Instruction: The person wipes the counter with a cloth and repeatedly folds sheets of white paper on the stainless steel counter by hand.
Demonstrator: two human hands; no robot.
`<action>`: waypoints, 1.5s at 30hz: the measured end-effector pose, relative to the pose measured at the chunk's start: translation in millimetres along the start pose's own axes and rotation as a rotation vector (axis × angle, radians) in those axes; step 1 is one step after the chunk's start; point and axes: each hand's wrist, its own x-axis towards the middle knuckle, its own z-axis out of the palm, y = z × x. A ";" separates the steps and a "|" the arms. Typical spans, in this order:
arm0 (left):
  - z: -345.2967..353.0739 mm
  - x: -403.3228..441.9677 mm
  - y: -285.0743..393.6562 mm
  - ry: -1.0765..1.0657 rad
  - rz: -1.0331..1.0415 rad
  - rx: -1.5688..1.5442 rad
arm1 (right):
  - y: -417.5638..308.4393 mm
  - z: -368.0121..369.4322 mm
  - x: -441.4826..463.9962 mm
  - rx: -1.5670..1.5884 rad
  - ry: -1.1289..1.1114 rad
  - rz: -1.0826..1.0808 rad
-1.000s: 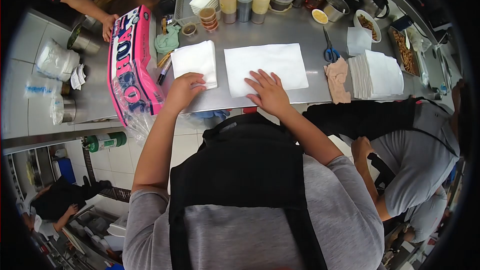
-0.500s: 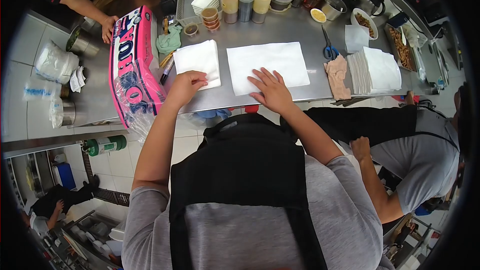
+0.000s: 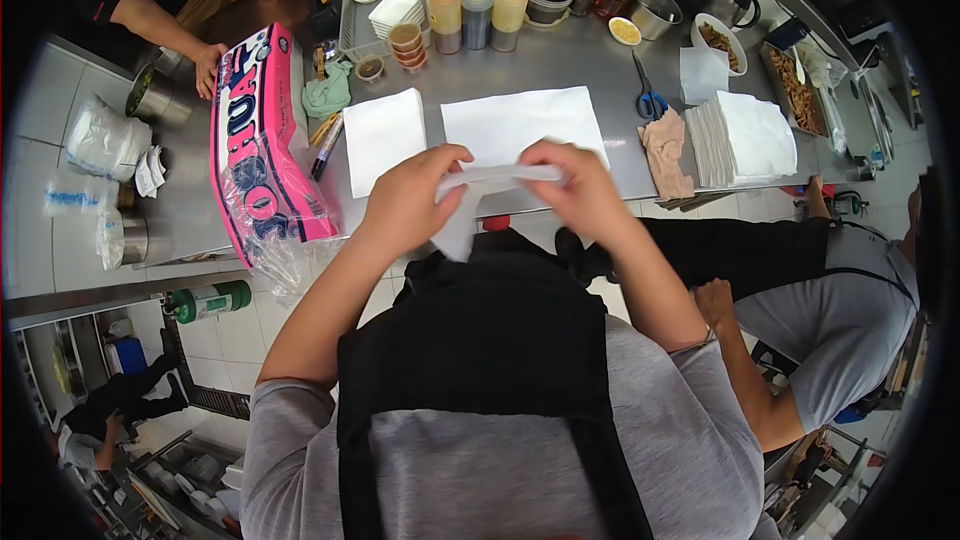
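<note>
Between my two hands, over the counter's front edge, a white paper napkin (image 3: 457, 230) is stretched, with one corner hanging down. My left hand (image 3: 415, 198) pinches its left end, and my right hand (image 3: 583, 190) grips the right end, slightly blurred by motion. Just beyond my left hand lies a stack of folded white napkins (image 3: 383, 135). A wider white napkin (image 3: 520, 120) lies spread on the steel counter behind the held one, its near part covered by my hands.
A pink printed napkin pack (image 3: 265, 140) stands at the left, a co-worker's hand (image 3: 208, 70) touching it. Scissors (image 3: 648, 90), a beige cloth (image 3: 663, 152) and a folded napkin pile (image 3: 745, 140) lie rightward. Sauce bottles (image 3: 477, 15) stand behind. Another person (image 3: 840, 290) is close on my right.
My hands have come off the counter toward my body and closer together. They now hold a napkin between them; before, the right lay flat on the wide napkin and the left on the stack.
</note>
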 end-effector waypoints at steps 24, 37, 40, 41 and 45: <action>79.0 74.7 -101.7 0.029 -0.585 0.095 | 199.9 -10.4 33.6 -0.376 0.458 0.370; 82.8 63.5 -103.5 0.196 -0.366 0.255 | 163.4 -10.0 36.1 -0.710 0.443 0.383; 54.1 42.7 -93.4 0.238 -0.215 0.174 | 144.3 10.1 27.8 -0.791 0.388 0.128; 44.2 29.1 -91.1 0.108 -0.278 0.151 | 133.2 19.4 23.0 -0.782 0.283 0.047; 22.0 -20.5 -87.7 -0.047 -0.033 0.280 | 109.9 63.1 -12.4 -0.733 0.032 -0.145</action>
